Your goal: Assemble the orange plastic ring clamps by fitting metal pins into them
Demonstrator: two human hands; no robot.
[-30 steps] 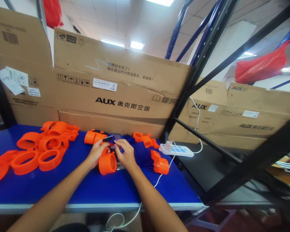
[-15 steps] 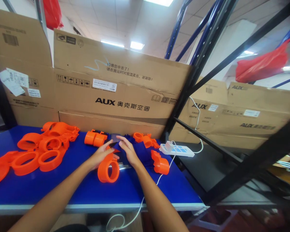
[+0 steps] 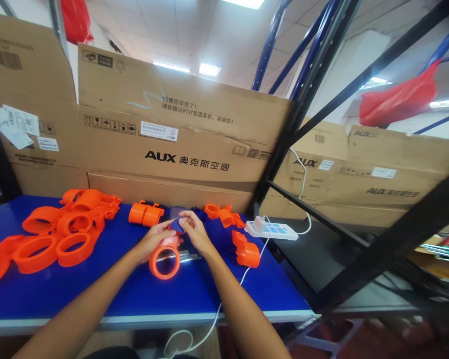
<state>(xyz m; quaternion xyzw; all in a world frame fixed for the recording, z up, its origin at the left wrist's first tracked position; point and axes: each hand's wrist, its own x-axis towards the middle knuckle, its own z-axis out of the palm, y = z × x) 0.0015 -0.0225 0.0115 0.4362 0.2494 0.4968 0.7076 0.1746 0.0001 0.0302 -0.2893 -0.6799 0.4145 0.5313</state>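
My left hand (image 3: 153,243) is closed around the upper part of an orange plastic ring piece (image 3: 153,264), whose round opening faces me above the blue table. Close beside it, my right hand (image 3: 195,232) has thumb and fingers pinched on a small dark blue piece (image 3: 177,225) at the top of the ring piece. The exact shape of that blue piece is hidden by the fingers. A flat metallic strip (image 3: 189,256) lies just behind the ring. To the right sits another orange ring piece (image 3: 247,254).
Several orange ring pieces (image 3: 35,254) are heaped on the blue table (image 3: 123,294) at left. More orange parts (image 3: 145,214) stand at the back, near a dark flat object (image 3: 177,213). A white power strip (image 3: 280,231) with a cable lies right, before cardboard boxes (image 3: 194,134) and a black frame.
The orange ring piece has turned so its opening faces me more squarely. My hands have drawn closer together, the right fingers now pinching at its top. The view has shifted slightly.
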